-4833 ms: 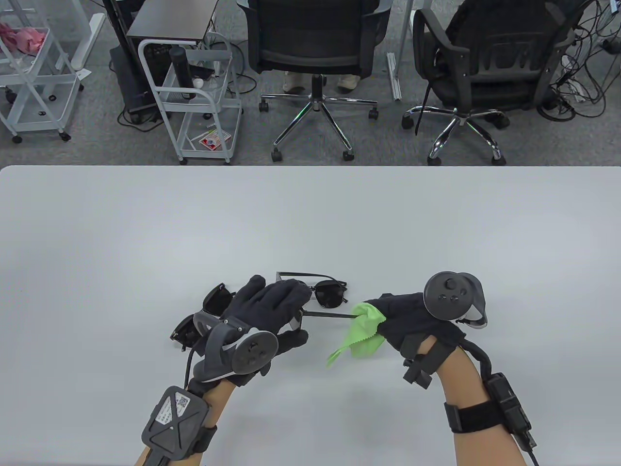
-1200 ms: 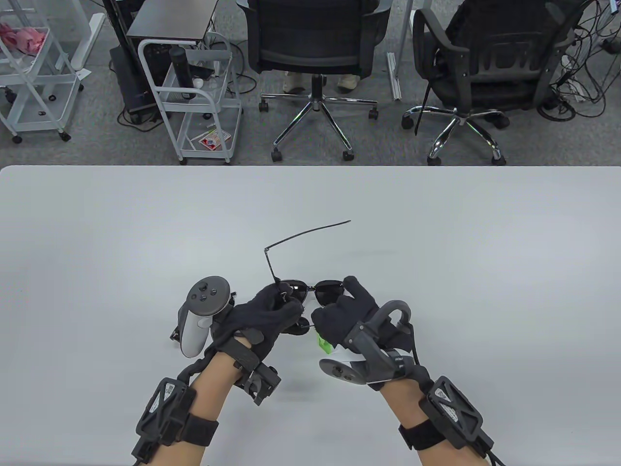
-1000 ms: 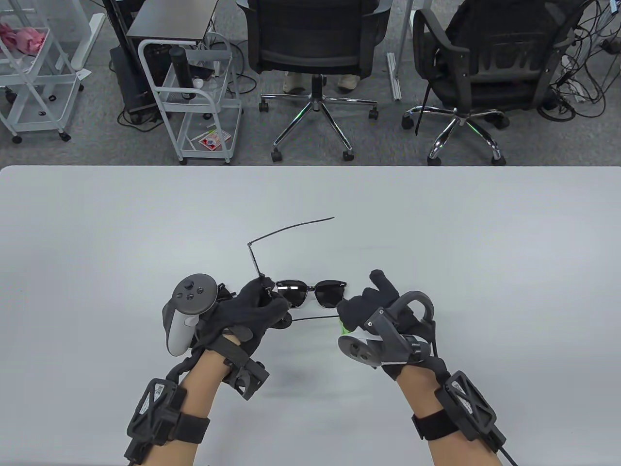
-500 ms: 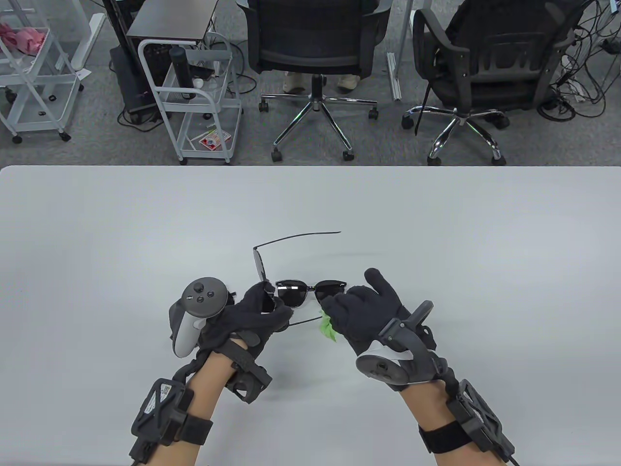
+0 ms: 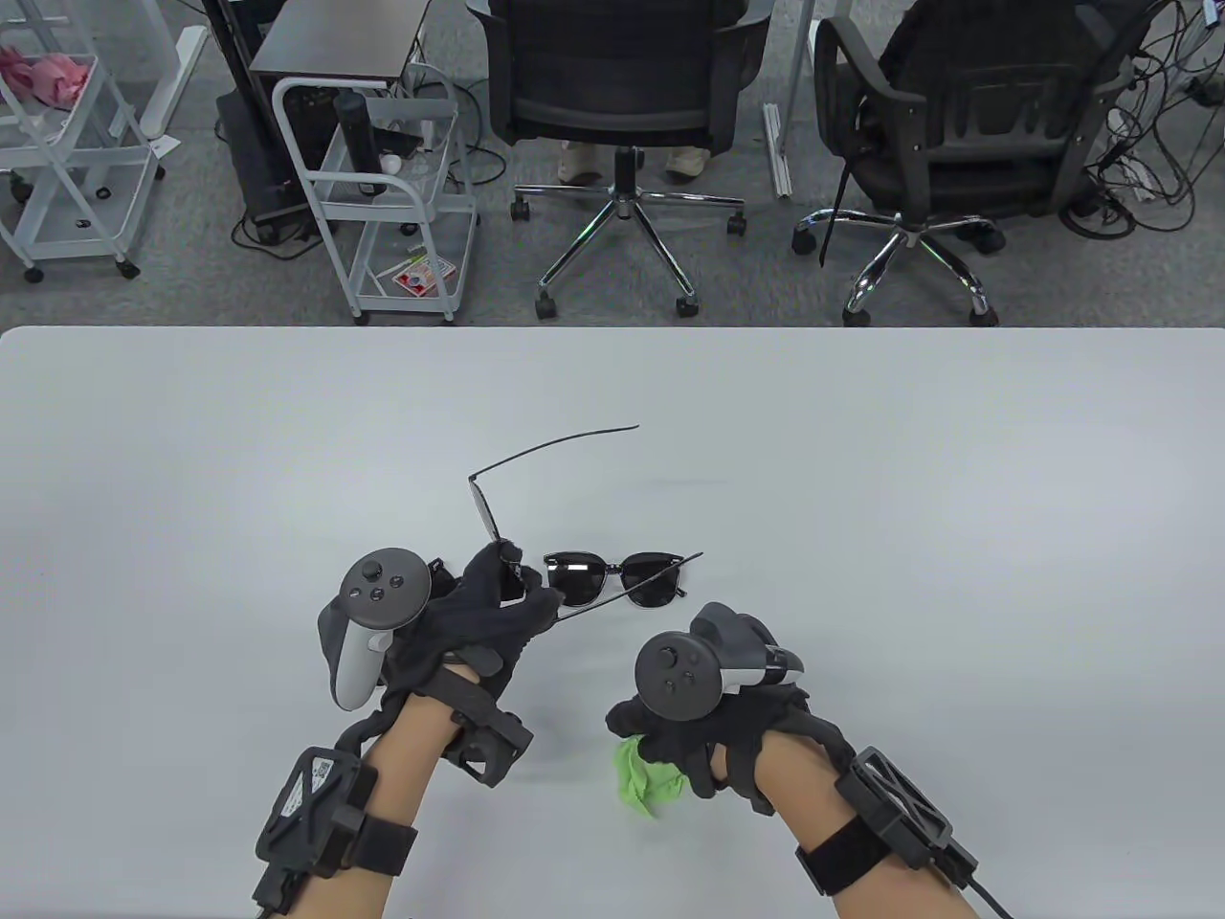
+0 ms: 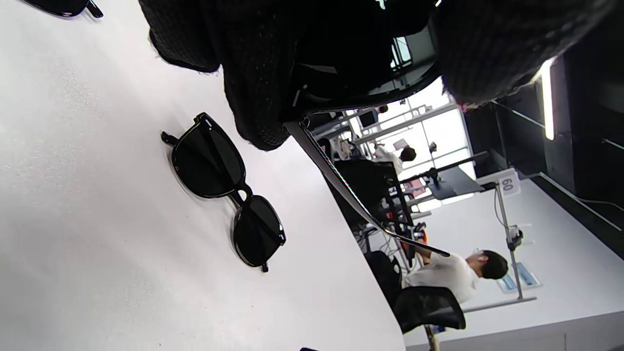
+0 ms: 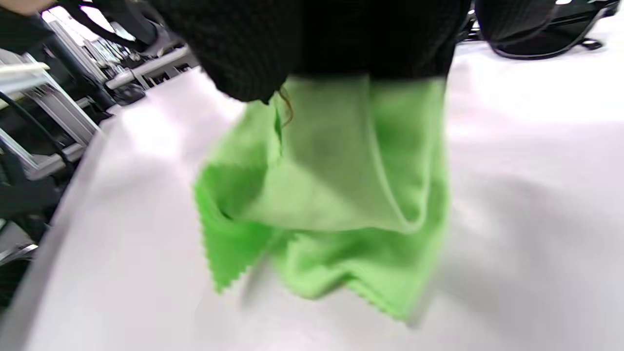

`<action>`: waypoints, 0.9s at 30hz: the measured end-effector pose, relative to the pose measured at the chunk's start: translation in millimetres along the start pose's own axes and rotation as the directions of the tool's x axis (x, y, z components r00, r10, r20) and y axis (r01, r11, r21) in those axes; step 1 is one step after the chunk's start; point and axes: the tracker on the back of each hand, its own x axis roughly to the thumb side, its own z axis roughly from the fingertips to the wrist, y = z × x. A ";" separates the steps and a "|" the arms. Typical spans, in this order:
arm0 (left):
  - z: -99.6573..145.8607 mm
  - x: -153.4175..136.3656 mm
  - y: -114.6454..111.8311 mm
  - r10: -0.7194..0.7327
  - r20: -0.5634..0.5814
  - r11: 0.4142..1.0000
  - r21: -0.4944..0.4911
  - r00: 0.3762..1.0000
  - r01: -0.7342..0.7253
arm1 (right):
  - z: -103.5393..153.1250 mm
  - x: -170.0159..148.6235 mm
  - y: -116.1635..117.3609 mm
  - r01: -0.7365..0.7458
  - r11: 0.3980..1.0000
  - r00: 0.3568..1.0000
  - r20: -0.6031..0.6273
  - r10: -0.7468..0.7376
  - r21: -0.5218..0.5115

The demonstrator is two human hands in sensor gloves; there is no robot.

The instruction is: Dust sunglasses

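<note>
Left wrist view: sign (image 6: 507,184) reads "60"; left hand (image 6: 273,73) pinches sunglasses (image 6: 360,204).

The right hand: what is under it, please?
A green cloth hangs from the right hand over the table. The hand covers its upper part, so the grip is hidden.

A pair of sunglasses (image 5: 617,577) lies on the bench (image 5: 861,459), right of the left hand (image 5: 478,622). The right hand (image 5: 708,728) sits nearer (cloth (image 5: 649,780) under it), well apart from them.

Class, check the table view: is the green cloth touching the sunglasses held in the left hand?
No: the right hand holds the green cloth well apart from the sunglasses in the left hand.
</note>
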 end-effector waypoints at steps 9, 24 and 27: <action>2.3 6.8 -10.3 0.055 0.054 0.998 -0.042 0.997 -0.053 | 29.1 -19.4 -33.9 0.059 0.907 0.992 -0.081 -0.101 -0.416; 1.1 21.0 -50.6 -0.037 0.105 0.984 -0.170 0.994 0.054 | 29.0 -7.5 -40.2 0.047 0.818 0.993 -0.058 -0.098 -0.573; 0.4 19.1 -46.8 -0.067 0.099 0.987 -0.142 0.993 0.081 | 38.9 -10.1 -47.9 0.037 0.757 0.993 -0.062 -0.102 -0.652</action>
